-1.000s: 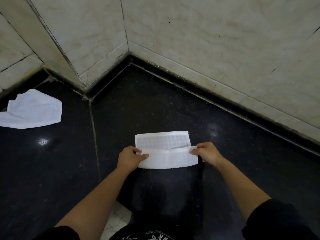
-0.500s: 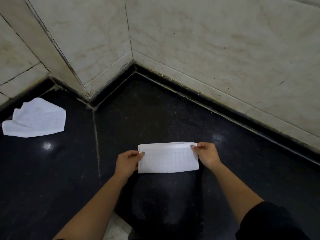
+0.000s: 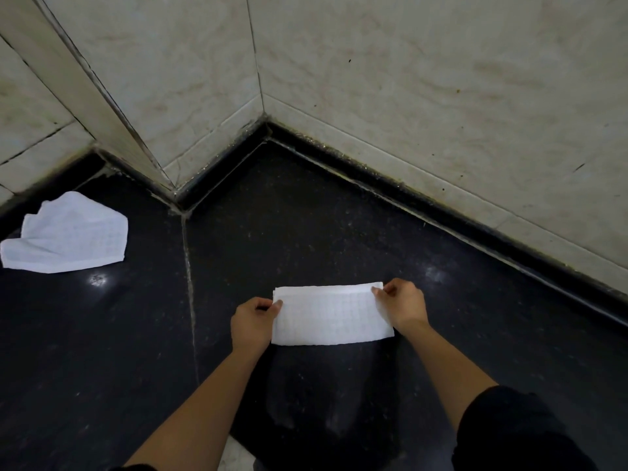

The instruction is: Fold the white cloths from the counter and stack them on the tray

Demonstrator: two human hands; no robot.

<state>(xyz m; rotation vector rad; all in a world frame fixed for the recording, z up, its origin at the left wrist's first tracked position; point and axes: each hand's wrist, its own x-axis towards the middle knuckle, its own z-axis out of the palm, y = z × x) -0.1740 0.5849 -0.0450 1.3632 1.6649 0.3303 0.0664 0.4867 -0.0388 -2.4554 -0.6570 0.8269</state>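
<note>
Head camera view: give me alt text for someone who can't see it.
A left hand and right hand pinch the far corners of a folded white cloth on a black counter. A crumpled cloth lies far left.

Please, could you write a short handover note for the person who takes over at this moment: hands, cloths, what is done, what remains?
The left grip pinches the left edge of the folded white cloth.
The right grip pinches its far right corner.
This cloth lies as a strip on the black counter. A second white cloth lies crumpled at the far left.
Done: at least one fold.
Left: finish this cloth, fold the second, and stack both on the tray, which is not in view.
</note>
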